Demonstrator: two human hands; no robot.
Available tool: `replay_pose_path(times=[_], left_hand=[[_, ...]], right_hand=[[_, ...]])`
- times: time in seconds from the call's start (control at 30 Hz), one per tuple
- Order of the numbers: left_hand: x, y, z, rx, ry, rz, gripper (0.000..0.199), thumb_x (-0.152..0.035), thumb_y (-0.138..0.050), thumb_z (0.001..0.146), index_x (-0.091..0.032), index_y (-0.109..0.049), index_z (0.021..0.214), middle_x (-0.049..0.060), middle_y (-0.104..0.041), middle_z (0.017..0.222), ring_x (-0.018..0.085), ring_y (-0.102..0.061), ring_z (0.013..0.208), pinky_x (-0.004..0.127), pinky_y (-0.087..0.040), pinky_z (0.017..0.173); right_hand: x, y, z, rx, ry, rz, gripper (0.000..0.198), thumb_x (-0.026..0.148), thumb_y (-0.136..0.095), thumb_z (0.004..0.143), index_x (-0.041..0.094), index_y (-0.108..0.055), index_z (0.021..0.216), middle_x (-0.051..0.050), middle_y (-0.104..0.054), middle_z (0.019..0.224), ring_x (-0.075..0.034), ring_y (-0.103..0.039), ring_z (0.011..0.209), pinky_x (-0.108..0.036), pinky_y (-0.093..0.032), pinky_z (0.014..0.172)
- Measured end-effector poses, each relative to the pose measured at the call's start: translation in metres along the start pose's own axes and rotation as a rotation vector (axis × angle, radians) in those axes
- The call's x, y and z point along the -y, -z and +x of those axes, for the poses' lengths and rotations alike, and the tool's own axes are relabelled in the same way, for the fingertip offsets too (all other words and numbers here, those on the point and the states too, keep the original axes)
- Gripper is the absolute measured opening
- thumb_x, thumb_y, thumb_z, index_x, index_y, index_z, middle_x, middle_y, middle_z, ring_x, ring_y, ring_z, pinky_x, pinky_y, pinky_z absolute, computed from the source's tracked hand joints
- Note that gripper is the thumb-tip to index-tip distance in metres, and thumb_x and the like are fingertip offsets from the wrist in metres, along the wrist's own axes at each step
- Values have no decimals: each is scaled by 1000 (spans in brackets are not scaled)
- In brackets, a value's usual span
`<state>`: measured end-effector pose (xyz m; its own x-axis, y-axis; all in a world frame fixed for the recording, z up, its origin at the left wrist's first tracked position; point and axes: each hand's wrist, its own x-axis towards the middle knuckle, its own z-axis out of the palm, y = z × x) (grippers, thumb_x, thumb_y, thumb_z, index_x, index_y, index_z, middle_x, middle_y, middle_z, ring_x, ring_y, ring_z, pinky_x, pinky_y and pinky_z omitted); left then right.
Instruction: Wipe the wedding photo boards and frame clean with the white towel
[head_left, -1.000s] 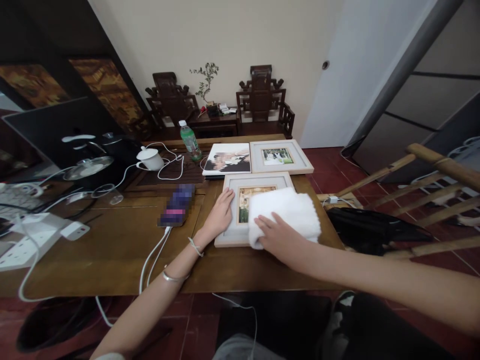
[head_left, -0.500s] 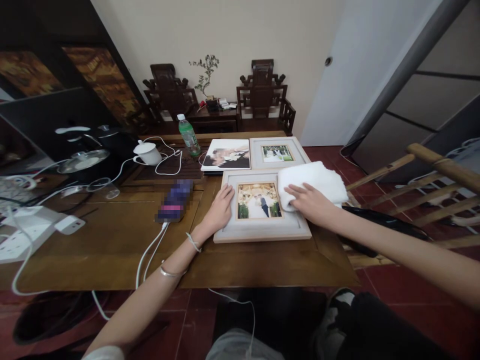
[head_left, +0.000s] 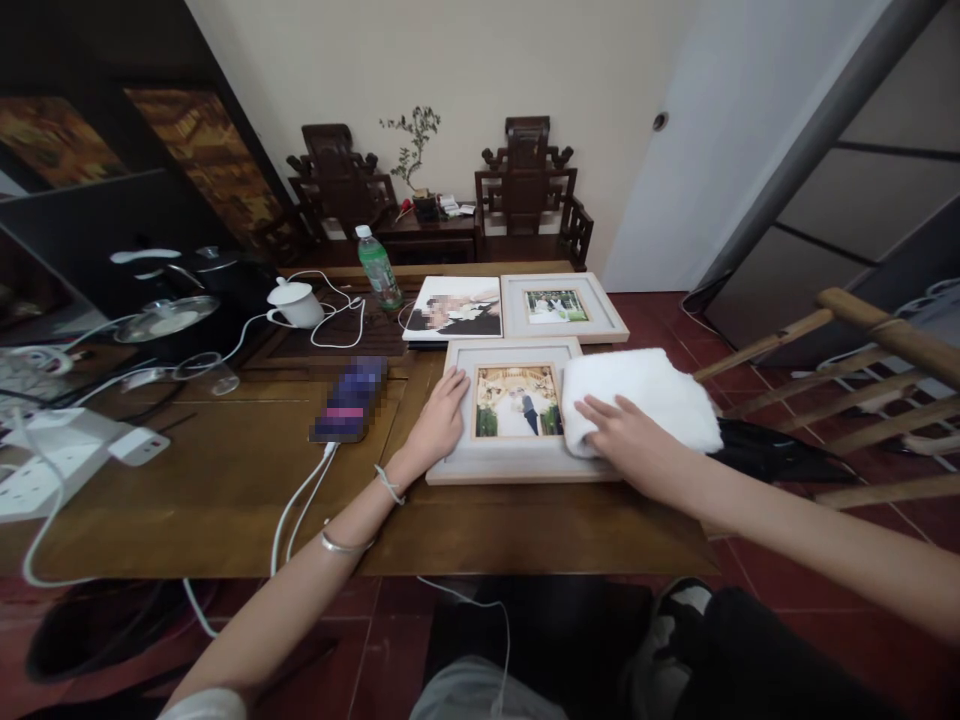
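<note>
A pale picture frame (head_left: 525, 464) with a photo of a couple in the middle lies flat at the table's front. My left hand (head_left: 441, 422) holds its left side, fingers closed over the border. Under my right hand (head_left: 619, 436) is a folded white towel (head_left: 656, 385), pressed onto the frame's right side and hanging past its right edge. The fingers of that hand are on top of the cloth; its thumb cannot be made out. The towel hides the frame's right border and touches the photo's edge.
Behind lie a second framed photo (head_left: 600, 318) and a photo panel (head_left: 453, 308) on a stack. A charging phone (head_left: 349, 400), green-labelled bottle (head_left: 381, 272), lidded white cup (head_left: 295, 304) and power strip (head_left: 56, 460) stand left. A wooden chair (head_left: 874, 325) is at right.
My right hand has slid the towel right and towards me across the frame, uncovering some of its upper right border. My left hand has stayed on the left side.
</note>
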<state>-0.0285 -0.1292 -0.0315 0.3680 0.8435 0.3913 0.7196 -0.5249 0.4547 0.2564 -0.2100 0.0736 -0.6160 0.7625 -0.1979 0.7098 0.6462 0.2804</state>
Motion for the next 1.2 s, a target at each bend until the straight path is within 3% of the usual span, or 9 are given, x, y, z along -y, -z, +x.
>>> replay_pose_path(times=[0.17,0.3,0.53,0.7,0.87,1.0,1.1,1.2], left_hand=[[0,0,1,5,-10,1,55,-2,-36,78,-4,-50,131,19,-45,142,29,-28,140,50,-26,115],[4,-2,2,21,-29,-8,57,-1,-37,77,-8,-49,132,16,-44,143,28,-27,140,51,-26,115],[4,-3,3,25,-8,-15,55,-1,-37,77,-5,-50,131,19,-44,142,29,-28,140,50,-27,115],[1,-3,2,6,-16,-30,57,0,-37,76,-7,-49,132,17,-45,142,27,-28,140,50,-25,116],[-2,0,2,-12,-61,-45,65,2,-36,73,-14,-47,135,11,-42,145,25,-23,142,50,-23,117],[1,-1,0,-2,-35,-57,63,1,-36,75,-14,-46,136,11,-43,144,26,-25,141,53,-25,115],[5,-3,-1,-4,-14,-79,60,-1,-37,76,-14,-48,134,12,-45,143,27,-27,141,53,-26,114],[6,-4,-2,-2,-11,-79,58,-1,-37,77,-11,-50,132,13,-45,143,27,-27,141,52,-26,115]], right_hand=[[21,28,-13,112,28,166,31,0,-55,68,13,-69,92,-19,-61,122,-30,-57,111,-38,-47,86],[6,17,14,105,-48,151,39,-3,-48,68,12,-68,98,-20,-56,128,-29,-61,104,-36,-48,80],[-41,-15,75,-190,-78,-41,43,-3,-45,72,5,-64,110,-26,-52,131,-34,-45,126,-44,-42,94],[-18,-3,123,-393,73,-189,32,7,-50,84,9,-63,112,-21,-37,146,-34,-30,136,-52,-26,107],[2,4,164,-331,216,-178,34,11,-46,89,15,-58,121,-15,-39,146,-31,-29,137,-53,-20,110],[-12,-1,165,-264,210,-104,41,4,-43,86,16,-55,123,-13,-42,145,-30,-27,137,-56,-19,108],[-32,-6,149,-232,183,-61,47,-1,-43,80,18,-56,121,-12,-44,143,-30,-27,136,-60,-20,105],[-56,-10,127,-169,105,-14,58,-9,-39,73,17,-56,122,-16,-49,137,-30,-36,131,-62,-23,102]])
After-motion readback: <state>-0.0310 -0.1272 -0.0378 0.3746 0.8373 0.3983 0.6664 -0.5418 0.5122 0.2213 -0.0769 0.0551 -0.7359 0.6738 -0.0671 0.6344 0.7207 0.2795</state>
